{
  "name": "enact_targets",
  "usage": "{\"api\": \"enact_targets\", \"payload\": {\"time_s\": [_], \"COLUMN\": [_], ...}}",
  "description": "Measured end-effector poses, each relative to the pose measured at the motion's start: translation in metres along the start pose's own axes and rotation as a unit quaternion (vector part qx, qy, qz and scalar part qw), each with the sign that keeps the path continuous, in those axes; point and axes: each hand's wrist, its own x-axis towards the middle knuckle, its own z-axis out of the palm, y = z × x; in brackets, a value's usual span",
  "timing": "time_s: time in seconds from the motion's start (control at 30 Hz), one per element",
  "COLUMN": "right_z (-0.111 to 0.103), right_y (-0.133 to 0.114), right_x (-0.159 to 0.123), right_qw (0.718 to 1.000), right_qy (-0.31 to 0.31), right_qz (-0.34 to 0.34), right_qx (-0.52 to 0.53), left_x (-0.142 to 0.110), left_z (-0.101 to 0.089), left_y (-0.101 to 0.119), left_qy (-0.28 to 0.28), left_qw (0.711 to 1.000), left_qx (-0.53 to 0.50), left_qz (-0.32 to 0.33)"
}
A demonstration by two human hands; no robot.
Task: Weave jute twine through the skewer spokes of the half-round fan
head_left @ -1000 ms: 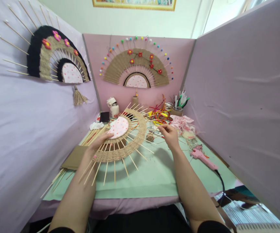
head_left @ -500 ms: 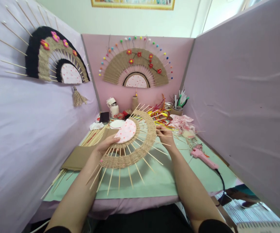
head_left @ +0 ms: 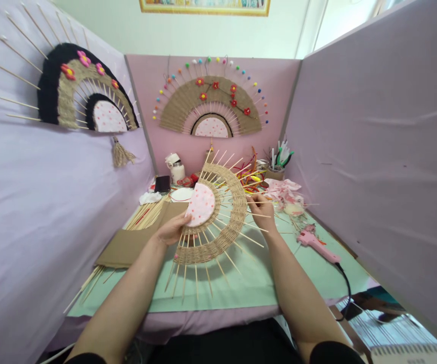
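A half-round woven fan (head_left: pixel 238 202) of tan cord on thin wooden sticks is held up above the table, tilted, with its straight side towards the left. Its centre is a pink dotted half-disc (head_left: pixel 202 203). My left hand (head_left: pixel 172 230) grips the fan at the lower end of this centre, thumb on the front and fingers behind. My right hand (head_left: pixel 263 213) is closed at the outer right edge, pinching among the protruding sticks. Whether a loose cord is also between those fingertips cannot be made out.
A pink glue gun (head_left: pixel 317 246) with a black cable lies at right. Brown cardboard (head_left: pixel 123 247) and thin sticks (head_left: pixel 146 215) lie at left. Behind are a white bottle (head_left: pixel 177 172), a phone (head_left: pixel 162 183) and pink fabric (head_left: pixel 285 189). Finished fans (head_left: pixel 226 91) hang on the partitions.
The fan has turned slightly counterclockwise, its lower end swinging right and its top rising. My left hand has moved right with it; my right hand has shifted slightly right, still at the outer edge.
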Motion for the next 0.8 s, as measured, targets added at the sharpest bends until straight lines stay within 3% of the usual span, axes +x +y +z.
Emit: {"api": "enact_targets", "payload": {"time_s": [0.2,0.3,0.43,0.53,0.7,0.8], "right_z": [0.003,0.006,0.011,0.016,0.021,0.021], "right_y": [0.008,0.018,0.035,0.047,0.061,0.063], "right_x": [0.001,0.001,-0.002,-0.005,-0.004,-0.001], "right_qw": [0.996,0.988,0.957,0.944,0.928,0.934], "right_qy": [-0.084,-0.14,-0.204,-0.192,-0.195,-0.172], "right_qz": [-0.019,-0.017,-0.042,-0.047,0.006,0.01], "right_qx": [0.018,-0.057,-0.203,-0.266,-0.318,-0.313], "left_x": [0.007,0.006,0.0,-0.004,-0.008,-0.009], "left_z": [-0.004,-0.003,0.001,0.004,0.008,0.008], "left_y": [-0.004,-0.002,0.003,0.006,0.009,0.01], "left_qy": [0.028,0.037,0.052,0.06,0.065,0.064], "left_qw": [0.993,0.985,0.98,0.977,0.973,0.973], "left_qx": [-0.114,-0.163,-0.184,-0.189,-0.2,-0.201], "left_qz": [0.014,0.033,0.057,0.08,0.098,0.092]}}
